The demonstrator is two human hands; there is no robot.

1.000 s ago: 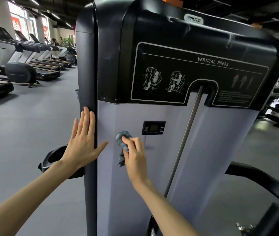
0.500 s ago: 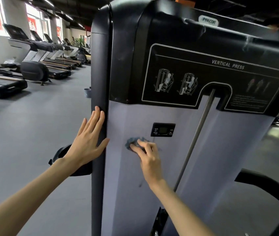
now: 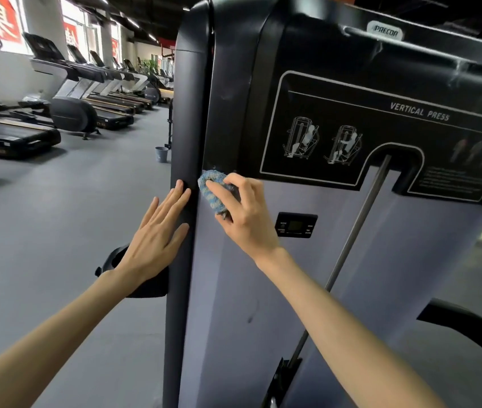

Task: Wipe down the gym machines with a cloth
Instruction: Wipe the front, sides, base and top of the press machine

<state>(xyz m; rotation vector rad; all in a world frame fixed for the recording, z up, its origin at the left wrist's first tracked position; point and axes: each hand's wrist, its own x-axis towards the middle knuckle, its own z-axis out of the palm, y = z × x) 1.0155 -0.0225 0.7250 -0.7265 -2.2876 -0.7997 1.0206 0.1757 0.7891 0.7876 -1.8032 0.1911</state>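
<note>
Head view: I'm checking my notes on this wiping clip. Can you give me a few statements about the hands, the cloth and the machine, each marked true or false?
1. The right hand holds a blue cloth against the machine's grey panel. True.
2. The left hand grips a spray bottle. False: it lies flat, fingers straight, on the black side post.
3. The label on the black upper cover reads "VERTICAL PRESS". True.
4. The cloth covers the small display. False: the display is uncovered, to the right of the right hand.
5. Treadmills stand in a row at the back left. True.
</note>
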